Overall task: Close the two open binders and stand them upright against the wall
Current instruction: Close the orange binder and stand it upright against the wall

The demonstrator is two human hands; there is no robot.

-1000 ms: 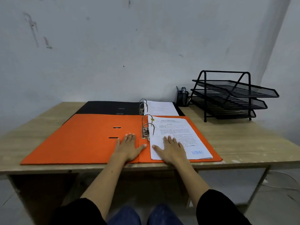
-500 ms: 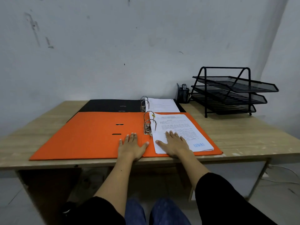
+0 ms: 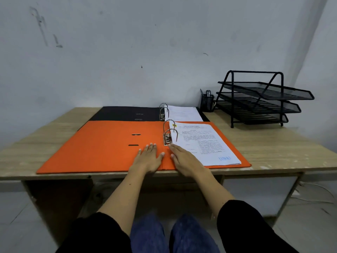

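Neither hand gripped anything: the left hand [image 3: 148, 157] lay flat, fingers straight, on the open cover of the orange binder [image 3: 102, 147], and the right hand [image 3: 184, 159] lay flat over the near left corner of its paper stack [image 3: 204, 143], fingertips close to the metal ring mechanism [image 3: 168, 136]. That binder lay open at the near edge of the wooden desk [image 3: 273, 143], almost flush with it. The black binder [image 3: 124, 114] lay open just behind it, close to the wall [image 3: 127, 52], with its own pages [image 3: 182, 115].

As I judged it, the risk lay in the fold. Swinging the broad cover over could catch loose sheets on the arched rings, or nudge the whole binder off the near edge. Stood upright later, smooth stiff board on a slick laminate top might slide out at the foot.

The covers looked matt and rigid, the rings bright and curved. A black wire-mesh tray rack [image 3: 260, 101] and pen pot [image 3: 207, 103] stood far right.
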